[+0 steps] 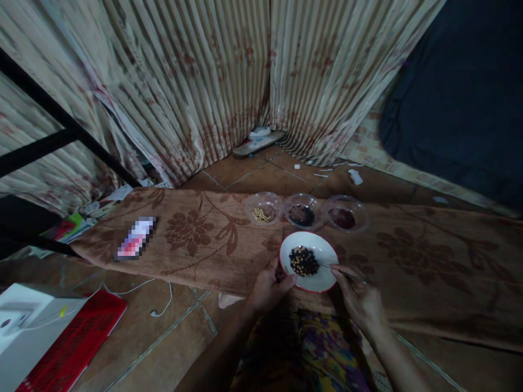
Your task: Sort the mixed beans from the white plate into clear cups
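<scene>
A white plate with a red rim (322, 250) lies on a brown flowered cloth (196, 239) and holds a small heap of mixed dark and pale beads or seeds (303, 261). My left hand (267, 287) grips the plate's near left rim, fingers curled. My right hand (358, 296) rests at the plate's right edge, pinching a thin tool (330, 267) whose tip reaches toward the heap. Beyond the plate stand three clear bowls: one with pale bits (263, 208), one with dark bits (303, 211), one with reddish bits (345, 213).
A blurred-out flat item (136, 237) lies on the cloth at left. A white box (24, 326), a red mat (75, 343) and a white cable (161, 302) lie on the tiled floor at lower left. Striped curtains hang behind, with a sandal (258, 141) below them.
</scene>
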Tool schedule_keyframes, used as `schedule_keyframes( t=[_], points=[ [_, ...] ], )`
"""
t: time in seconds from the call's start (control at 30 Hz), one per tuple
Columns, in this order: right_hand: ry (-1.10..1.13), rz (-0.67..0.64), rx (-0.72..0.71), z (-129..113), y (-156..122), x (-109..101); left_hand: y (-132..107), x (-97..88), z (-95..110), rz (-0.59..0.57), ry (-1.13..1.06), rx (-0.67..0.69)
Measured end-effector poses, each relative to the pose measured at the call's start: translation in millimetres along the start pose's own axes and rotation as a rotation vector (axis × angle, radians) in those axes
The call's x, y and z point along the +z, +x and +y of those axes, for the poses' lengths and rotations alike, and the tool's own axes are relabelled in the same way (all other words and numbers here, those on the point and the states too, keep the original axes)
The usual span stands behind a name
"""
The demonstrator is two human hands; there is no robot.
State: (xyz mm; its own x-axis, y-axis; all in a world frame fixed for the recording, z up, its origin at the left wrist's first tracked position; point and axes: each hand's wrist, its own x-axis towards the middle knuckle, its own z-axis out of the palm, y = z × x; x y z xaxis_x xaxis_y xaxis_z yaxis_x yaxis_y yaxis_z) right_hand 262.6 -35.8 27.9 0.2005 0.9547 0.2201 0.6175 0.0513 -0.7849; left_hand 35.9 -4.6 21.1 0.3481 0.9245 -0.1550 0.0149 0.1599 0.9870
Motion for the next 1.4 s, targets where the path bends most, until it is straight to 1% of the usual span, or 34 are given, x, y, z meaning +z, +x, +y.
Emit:
schedule_keyframes(
  t=[0.3, 0.43, 0.53, 0.63, 0.7, 0.8, 0.9, 0.97, 1.07, 1.13, 1.2, 1.3, 1.4],
  points=[
    [0.041, 0.023, 0.025, -2, 1, 0, 0, -2.5, 11, 0.016, 0.121, -0.044],
    [0.058, 0.028, 0.035, -4, 0, -2, -1, -2.2, 11, 0.030, 0.153, -0.030],
    [0.069, 0.048, 0.047, -8, 2, -5, 0, -1.5, 9, 0.027, 0.124, -0.020],
    [0.089, 0.081, 0.025, -14, 9, -9, 0, -1.0, 6, 0.015, 0.068, -0.014],
    [0.103, 0.108, -0.005, -19, 19, -11, 1, -1.3, 5, 0.009, 0.069, -0.014],
    [0.129, 0.177, -0.063, -30, 43, -10, 1, -2.4, 3, -0.002, 0.092, -0.007],
    [0.181, 0.249, -0.134, -42, 74, -4, 1, -3.6, 2, -0.017, 0.105, 0.008],
    [0.214, 0.264, -0.162, -49, 92, 2, 1, -4.2, 2, -0.004, 0.125, 0.016],
    [0.242, 0.279, -0.165, -54, 108, 9, 1, -4.9, 2, 0.002, 0.140, 0.026],
    [0.254, 0.309, -0.142, -53, 107, 11, 0, -5.1, 2, -0.006, 0.136, 0.034],
    [0.261, 0.330, -0.112, -51, 98, 10, 0, -5.2, 3, 0.000, 0.137, 0.027],
    [0.274, 0.336, -0.043, -45, 79, 5, 1, -5.2, 5, -0.001, 0.121, 0.006],
    [0.295, 0.344, 0.076, -35, 58, -1, 2, -5.0, 4, -0.008, 0.111, -0.009]
  ],
)
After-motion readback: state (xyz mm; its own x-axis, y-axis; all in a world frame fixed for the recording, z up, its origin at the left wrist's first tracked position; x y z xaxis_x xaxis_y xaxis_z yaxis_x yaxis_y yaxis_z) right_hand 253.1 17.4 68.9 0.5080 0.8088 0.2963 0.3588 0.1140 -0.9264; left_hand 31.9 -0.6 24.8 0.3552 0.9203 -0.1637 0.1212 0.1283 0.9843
